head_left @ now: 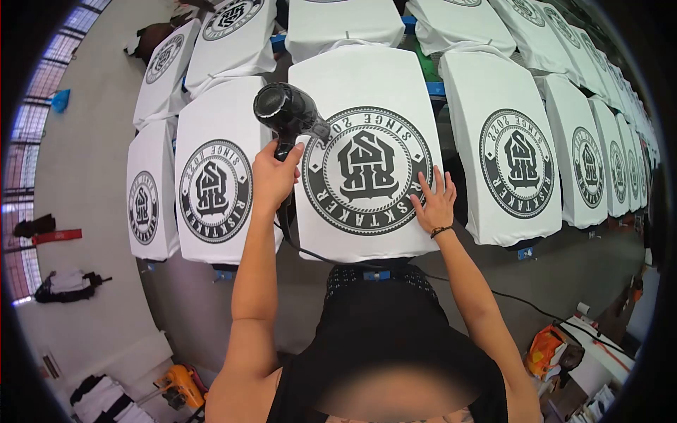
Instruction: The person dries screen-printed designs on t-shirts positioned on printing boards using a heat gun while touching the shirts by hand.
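My left hand is closed around the handle of a black hair dryer. The dryer's nozzle points right, over the upper left of a round black print on a white T-shirt. The shirt is stretched flat over a board, and its print reads "RISKTAKER" and "SINCE 2022". My right hand lies with fingers spread on the shirt's right side, touching the print's edge. A dark bracelet circles that wrist. A black cord hangs from the dryer and runs off to the right.
More white printed shirts on boards stand in rows to the left, to the right and behind. Blue clamps show below the boards. An orange bag is at lower right, and an orange-yellow object at lower left.
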A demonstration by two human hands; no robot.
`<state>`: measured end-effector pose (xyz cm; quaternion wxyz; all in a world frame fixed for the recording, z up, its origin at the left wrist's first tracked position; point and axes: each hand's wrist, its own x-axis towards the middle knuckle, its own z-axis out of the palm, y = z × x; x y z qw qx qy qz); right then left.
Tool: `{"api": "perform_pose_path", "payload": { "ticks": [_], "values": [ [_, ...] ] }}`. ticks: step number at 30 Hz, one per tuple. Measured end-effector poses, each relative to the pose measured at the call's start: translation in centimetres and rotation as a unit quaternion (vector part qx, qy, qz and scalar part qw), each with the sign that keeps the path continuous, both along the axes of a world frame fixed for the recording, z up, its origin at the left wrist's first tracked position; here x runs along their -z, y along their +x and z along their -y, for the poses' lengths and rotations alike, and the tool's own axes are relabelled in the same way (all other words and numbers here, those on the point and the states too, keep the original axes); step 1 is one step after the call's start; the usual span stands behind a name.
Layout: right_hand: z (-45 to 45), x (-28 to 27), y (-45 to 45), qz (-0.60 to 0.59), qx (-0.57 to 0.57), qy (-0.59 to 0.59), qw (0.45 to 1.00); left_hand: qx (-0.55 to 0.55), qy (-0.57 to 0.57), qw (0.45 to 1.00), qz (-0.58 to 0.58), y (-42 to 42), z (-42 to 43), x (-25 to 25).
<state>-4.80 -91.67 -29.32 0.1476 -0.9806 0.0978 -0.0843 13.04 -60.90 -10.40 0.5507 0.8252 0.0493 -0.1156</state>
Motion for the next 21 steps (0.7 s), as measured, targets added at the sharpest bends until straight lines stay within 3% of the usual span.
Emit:
{"api": "perform_pose_path", "payload": {
  "ticks": [2, 4, 6, 8, 9, 10, 12, 15, 20, 21],
  "values": [
    [0.0, -0.1, -0.1, 0.01, 0.005, -0.006, 1.0, 0.026, 0.009, 1.0, 0.0, 0.7, 0.7, -0.1],
    [0.2, 0.2, -0.1, 0.069, 0.005, 0.1, 0.993, 0.02, -0.026, 0.999, 0.007, 1.5, 1.6, 0.5],
    [-0.3, -3.7, 0.4, 0.131, -0.015, 0.15, 0.98, 0.039, 0.0, 0.999, 0.013, 2.1, 2.5, 0.8],
    [-1.4, -9.6, 0.6, 0.023, -0.097, 0.421, 0.901, 0.075, -0.006, 0.997, 0.003, 2.9, 3.4, 0.6],
    [-2.5, -13.6, 0.8, 0.057, -0.128, 0.437, 0.888, 0.08, -0.038, 0.996, 0.0, 3.2, 4.0, 0.7],
    [-3.5, -17.9, 0.9, 0.092, -0.157, 0.451, 0.874, 0.086, -0.069, 0.994, -0.005, 3.4, 4.6, 1.0],
    [-4.2, -24.9, 0.2, 0.109, -0.236, 0.474, 0.841, 0.103, -0.024, 0.994, 0.011, 3.2, 6.3, 0.4],
    [-5.0, -32.6, -0.6, 0.249, -0.374, 0.445, 0.774, 0.139, -0.043, 0.989, -0.008, 3.5, 7.8, 0.5],
    [-5.6, -36.8, -2.4, 0.365, -0.407, 0.381, 0.746, 0.177, -0.006, 0.984, 0.012, 2.8, 10.3, 0.0],
    [-4.9, -37.3, -2.2, 0.41, -0.426, 0.321, 0.74, 0.179, -0.022, 0.984, 0.005, 2.5, 10.8, -0.1]
  ]
}}
